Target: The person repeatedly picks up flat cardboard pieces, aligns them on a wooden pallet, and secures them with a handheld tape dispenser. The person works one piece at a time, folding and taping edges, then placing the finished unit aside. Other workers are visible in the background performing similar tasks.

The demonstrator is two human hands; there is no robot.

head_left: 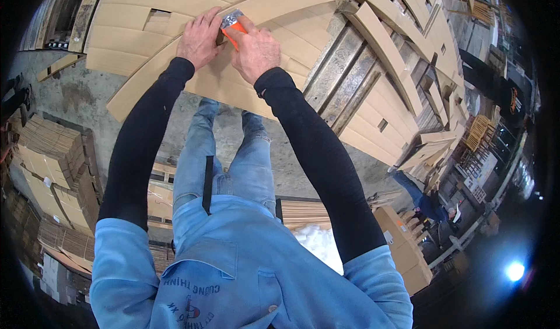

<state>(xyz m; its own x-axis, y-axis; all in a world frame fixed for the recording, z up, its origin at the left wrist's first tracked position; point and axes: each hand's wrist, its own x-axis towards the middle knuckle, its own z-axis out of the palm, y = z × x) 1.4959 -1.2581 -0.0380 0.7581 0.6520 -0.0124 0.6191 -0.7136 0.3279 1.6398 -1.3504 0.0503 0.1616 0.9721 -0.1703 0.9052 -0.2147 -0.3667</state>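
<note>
Right hand [256, 54] clamped around an orange-and-silver hand tool [233, 30] over a long cardboard strip [143, 84]; left hand [200, 41], fingers extended, thumb apart, rests on the strip.

From my feed, the right hand [258, 50] covers part of the orange-and-silver tool [234, 30]; the lower edge cuts off the blue shirt [239, 265], and I can't resolve the blurred far-right background.

Bright centre, edges bending into fisheye black — a bluish-white light [515, 272] glares at lower right.
</note>
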